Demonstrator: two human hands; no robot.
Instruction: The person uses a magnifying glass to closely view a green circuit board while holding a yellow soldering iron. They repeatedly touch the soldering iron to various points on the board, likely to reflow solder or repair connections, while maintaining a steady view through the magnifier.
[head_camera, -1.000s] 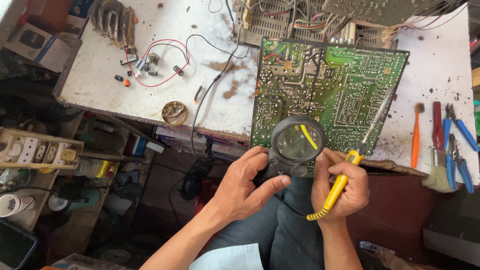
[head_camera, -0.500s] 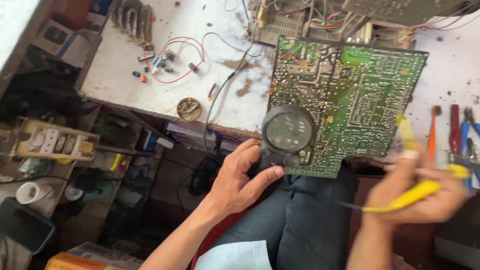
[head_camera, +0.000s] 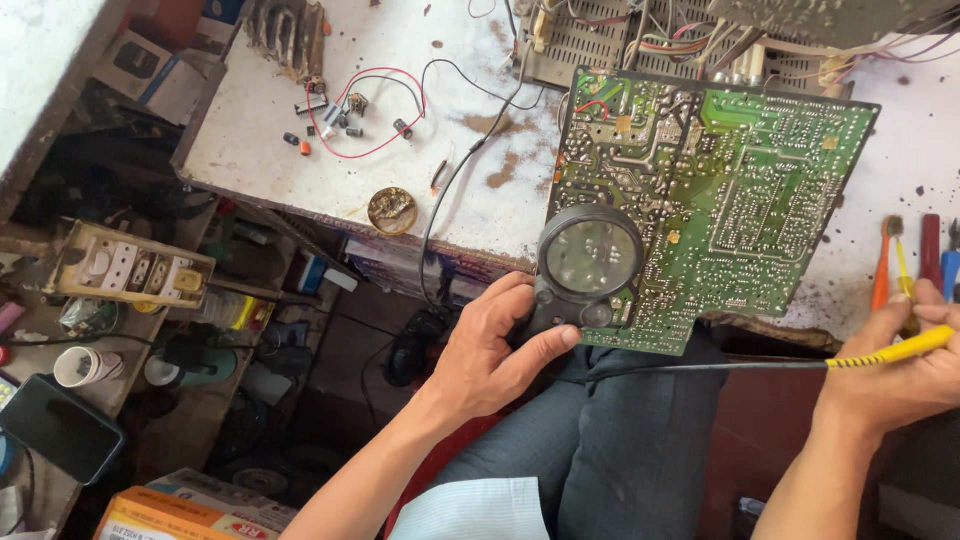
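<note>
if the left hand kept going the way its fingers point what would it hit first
Probably the green circuit board: the left hand already grips the magnifier, fingers pointing up-right toward it. Depth is unclear.

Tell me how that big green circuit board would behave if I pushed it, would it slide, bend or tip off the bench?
The green circuit board looks thin and flat, so probably stiff and fairly light. Its lower edge overhangs the white workbench, so a push toward the lap could tip it. Wires at its top edge might hold it back somewhat.
</note>
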